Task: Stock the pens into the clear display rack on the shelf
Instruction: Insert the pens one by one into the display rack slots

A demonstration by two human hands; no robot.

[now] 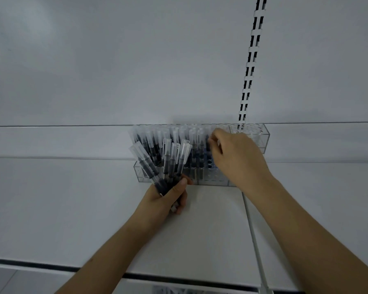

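Observation:
A clear display rack (256, 137) stands at the back of the white shelf (72, 198) against the wall. Its left and middle holes hold several dark pens with clear caps (155, 141), while the right end shows bare holes. My left hand (168, 200) grips a fanned bundle of several pens (168, 162) just in front of the rack's left part. My right hand (232, 158) reaches over the rack's middle, fingertips curled and pinching the top of a pen (208, 145) standing in the rack.
A slotted metal upright (251, 60) runs up the white back wall above the rack's right end. The shelf's front edge has a dark strip (51, 267). A seam (253, 230) divides the shelf into two panels right of my hands.

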